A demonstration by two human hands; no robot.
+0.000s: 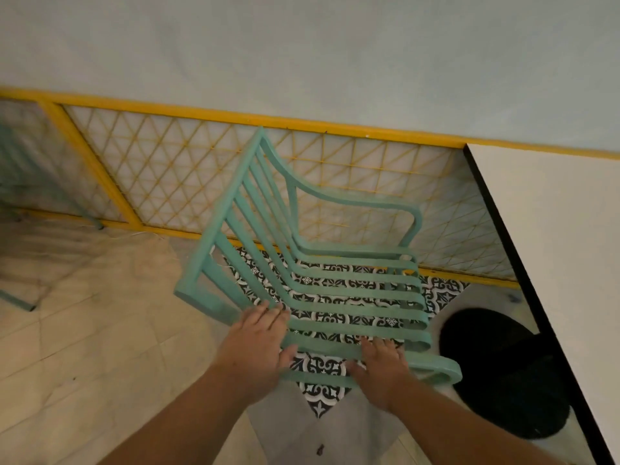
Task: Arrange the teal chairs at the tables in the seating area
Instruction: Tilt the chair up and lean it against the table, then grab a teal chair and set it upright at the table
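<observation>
A teal slatted armchair (335, 273) stands on the floor in front of me, its seat facing right toward the white table (553, 250). My left hand (258, 344) rests on the chair's near rear corner, where seat meets backrest, with its fingers straight and the thumb spread against a slat. My right hand (382, 370) grips the near armrest, its fingers bent over the rail. The front of that armrest almost reaches the table's black round base (496, 374). A second teal chair (23, 176) shows only in part, blurred, at the left edge.
A low yellow lattice fence (188, 162) runs along the pale wall right behind the chair. The table's black edge (510, 250) slants down the right side. Patterned black and white tile (318, 370) lies under the chair, with beige floor tiles (100, 330) to the left.
</observation>
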